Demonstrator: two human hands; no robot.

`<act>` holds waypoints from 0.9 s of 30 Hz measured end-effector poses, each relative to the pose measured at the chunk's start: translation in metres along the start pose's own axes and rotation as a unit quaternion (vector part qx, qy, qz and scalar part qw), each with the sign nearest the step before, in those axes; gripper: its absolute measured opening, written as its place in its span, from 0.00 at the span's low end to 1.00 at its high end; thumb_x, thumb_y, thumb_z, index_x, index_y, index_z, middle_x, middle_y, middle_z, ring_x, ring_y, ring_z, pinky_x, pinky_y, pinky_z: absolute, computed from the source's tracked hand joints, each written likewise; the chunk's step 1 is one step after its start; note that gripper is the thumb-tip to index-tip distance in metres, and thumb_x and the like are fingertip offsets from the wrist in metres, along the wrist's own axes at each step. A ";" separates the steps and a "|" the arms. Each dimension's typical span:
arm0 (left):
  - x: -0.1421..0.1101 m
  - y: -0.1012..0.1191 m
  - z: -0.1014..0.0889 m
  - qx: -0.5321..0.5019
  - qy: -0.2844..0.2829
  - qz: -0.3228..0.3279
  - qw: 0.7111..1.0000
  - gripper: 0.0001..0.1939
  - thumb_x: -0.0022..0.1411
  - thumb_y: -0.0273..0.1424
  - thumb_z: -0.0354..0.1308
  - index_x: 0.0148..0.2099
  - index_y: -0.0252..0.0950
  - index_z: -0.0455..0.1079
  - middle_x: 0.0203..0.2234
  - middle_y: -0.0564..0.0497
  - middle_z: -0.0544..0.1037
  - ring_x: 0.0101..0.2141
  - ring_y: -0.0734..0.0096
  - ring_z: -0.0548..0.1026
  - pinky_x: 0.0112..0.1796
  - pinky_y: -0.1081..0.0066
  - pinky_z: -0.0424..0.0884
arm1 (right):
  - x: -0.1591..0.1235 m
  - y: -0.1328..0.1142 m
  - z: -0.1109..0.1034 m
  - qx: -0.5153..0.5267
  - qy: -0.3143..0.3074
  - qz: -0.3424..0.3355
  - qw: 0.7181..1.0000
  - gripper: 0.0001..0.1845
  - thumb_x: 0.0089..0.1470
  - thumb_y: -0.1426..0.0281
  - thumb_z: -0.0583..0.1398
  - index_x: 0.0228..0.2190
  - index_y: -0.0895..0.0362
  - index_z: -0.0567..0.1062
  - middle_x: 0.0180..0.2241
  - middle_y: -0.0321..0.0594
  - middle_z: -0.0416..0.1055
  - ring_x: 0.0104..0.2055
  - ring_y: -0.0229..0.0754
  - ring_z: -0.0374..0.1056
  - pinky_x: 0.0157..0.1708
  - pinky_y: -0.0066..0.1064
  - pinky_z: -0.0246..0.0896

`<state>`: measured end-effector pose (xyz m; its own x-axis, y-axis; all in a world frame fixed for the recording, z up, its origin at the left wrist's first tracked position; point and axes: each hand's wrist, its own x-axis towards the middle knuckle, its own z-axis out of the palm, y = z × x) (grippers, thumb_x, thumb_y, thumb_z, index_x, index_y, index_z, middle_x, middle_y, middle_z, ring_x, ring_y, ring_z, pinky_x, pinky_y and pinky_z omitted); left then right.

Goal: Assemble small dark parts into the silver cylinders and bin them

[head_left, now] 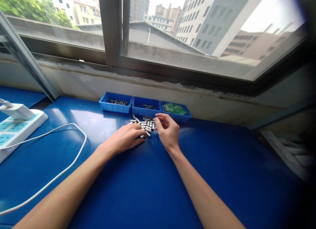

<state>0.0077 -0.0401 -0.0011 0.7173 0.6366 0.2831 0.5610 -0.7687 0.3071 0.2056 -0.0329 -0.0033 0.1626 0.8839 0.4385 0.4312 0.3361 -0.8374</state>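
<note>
A pile of small silver-and-black metal pieces (147,126) lies loose on the blue table. My left hand (125,138) rests palm down at the pile's left edge, its fingers loosely stretched and touching the nearest pieces. On the opposite side, my right hand (169,130) has its fingers curled, with thumb and forefinger tips close together beside the pile. Anything between those tips is too small or hidden to make out. Just behind the pile stands the middle blue bin (146,111), with a few dark pieces inside.
The left blue bin (115,107) holds many small metal parts; the right blue bin (181,117) holds green packets. A white power strip (37,118) and a looping white cable (82,146) lie at left on the blue table (138,189). A window runs behind.
</note>
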 end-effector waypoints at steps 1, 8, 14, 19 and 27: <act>0.000 0.000 0.000 0.004 0.000 0.000 1.000 0.10 0.69 0.34 0.54 0.50 0.41 0.72 0.38 0.49 0.76 0.39 0.64 0.74 0.39 0.69 0.66 | -0.005 0.002 -0.002 0.012 -0.009 0.008 1.000 0.13 0.57 0.61 0.60 0.41 0.55 0.77 0.32 0.40 0.77 0.26 0.39 0.71 0.28 0.30 0.68; 0.002 0.000 0.002 -0.022 0.026 -0.016 0.999 0.08 0.69 0.30 0.52 0.48 0.39 0.71 0.37 0.49 0.77 0.37 0.65 0.74 0.37 0.69 0.68 | -0.013 0.000 0.000 0.073 -0.059 0.041 0.995 0.13 0.57 0.62 0.61 0.42 0.55 0.75 0.32 0.38 0.76 0.25 0.38 0.71 0.27 0.29 0.68; 0.006 0.001 -0.003 -0.189 0.153 -0.093 0.965 0.07 0.66 0.30 0.58 0.47 0.38 0.69 0.35 0.51 0.78 0.34 0.71 0.76 0.36 0.73 0.71 | -0.018 -0.010 0.000 0.052 -0.102 0.015 0.993 0.12 0.58 0.62 0.61 0.41 0.54 0.76 0.32 0.38 0.77 0.28 0.39 0.71 0.31 0.30 0.69; 0.007 0.002 -0.004 -0.272 0.215 -0.121 0.930 0.09 0.63 0.31 0.62 0.45 0.37 0.68 0.33 0.51 0.79 0.34 0.71 0.79 0.36 0.74 0.74 | -0.019 -0.013 -0.001 0.100 -0.176 0.033 0.979 0.13 0.58 0.61 0.61 0.42 0.54 0.77 0.31 0.38 0.77 0.29 0.40 0.72 0.32 0.31 0.69; 0.008 0.004 -0.001 -0.286 0.212 -0.105 0.929 0.10 0.63 0.32 0.62 0.46 0.37 0.69 0.36 0.50 0.81 0.36 0.71 0.81 0.38 0.74 0.76 | -0.013 -0.008 0.005 0.203 -0.206 0.100 0.952 0.15 0.54 0.60 0.66 0.40 0.55 0.79 0.32 0.39 0.78 0.29 0.40 0.73 0.30 0.31 0.70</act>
<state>0.0153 -0.0379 0.0030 0.3222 0.8292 0.4566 0.2724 -0.5432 0.7942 0.1957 -0.0453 -0.0037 -0.1925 0.9680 0.1610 0.0350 0.1708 -0.9847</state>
